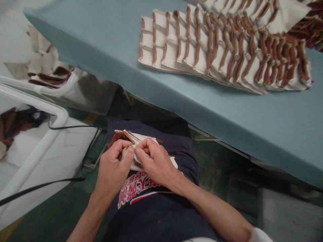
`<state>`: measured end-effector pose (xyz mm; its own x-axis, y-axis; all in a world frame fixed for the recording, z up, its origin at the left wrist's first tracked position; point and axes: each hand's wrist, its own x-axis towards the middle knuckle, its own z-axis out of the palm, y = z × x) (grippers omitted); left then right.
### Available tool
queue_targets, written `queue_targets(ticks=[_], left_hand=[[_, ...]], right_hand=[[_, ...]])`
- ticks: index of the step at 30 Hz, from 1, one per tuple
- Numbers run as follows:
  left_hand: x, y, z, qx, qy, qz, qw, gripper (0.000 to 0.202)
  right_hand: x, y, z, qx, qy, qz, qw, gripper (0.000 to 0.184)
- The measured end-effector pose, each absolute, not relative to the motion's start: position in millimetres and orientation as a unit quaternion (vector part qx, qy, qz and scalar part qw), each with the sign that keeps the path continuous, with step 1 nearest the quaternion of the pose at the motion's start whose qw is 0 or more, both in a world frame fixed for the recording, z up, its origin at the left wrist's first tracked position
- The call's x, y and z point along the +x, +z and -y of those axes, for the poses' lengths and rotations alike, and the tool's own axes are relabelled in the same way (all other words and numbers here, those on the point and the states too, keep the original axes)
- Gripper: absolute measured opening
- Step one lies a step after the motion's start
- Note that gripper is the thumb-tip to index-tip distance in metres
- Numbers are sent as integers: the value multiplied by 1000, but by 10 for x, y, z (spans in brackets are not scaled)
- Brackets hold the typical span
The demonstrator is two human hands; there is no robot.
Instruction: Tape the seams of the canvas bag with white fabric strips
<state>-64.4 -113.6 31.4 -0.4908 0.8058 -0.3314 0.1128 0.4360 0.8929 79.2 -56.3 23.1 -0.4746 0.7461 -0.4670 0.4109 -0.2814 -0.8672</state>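
Observation:
Over my lap, on the dark apron [161, 205] with red lettering, lies a white and brown leather-like piece [141, 137]. Its brown side shows at the left, its pale side at the right. My left hand [113, 164] pinches the piece's edge between thumb and bent forefinger. Close beside it, my right hand [155, 161] is closed on the same piece, thumb against forefinger. The two sets of fingertips nearly meet. What exactly lies between them is too small to make out, and the hands hide part of the piece.
Overlapping rows of similar white and brown pieces [202, 43] lie on the blue-covered table [101, 40] ahead. At the left stand white bins [63, 141] holding brown and pale scraps. A black strap [42, 190] crosses there.

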Motion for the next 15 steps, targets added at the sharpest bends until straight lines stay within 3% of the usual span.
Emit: queue_targets(ticks=[6, 15], left_hand=[[-627, 152, 1192, 227, 469, -706, 479, 32], [-587, 296, 1053, 153, 533, -681, 478, 31]], right_hand=[[788, 179, 634, -450, 738, 474, 166, 21], [960, 379, 495, -440, 690, 565, 100, 29]])
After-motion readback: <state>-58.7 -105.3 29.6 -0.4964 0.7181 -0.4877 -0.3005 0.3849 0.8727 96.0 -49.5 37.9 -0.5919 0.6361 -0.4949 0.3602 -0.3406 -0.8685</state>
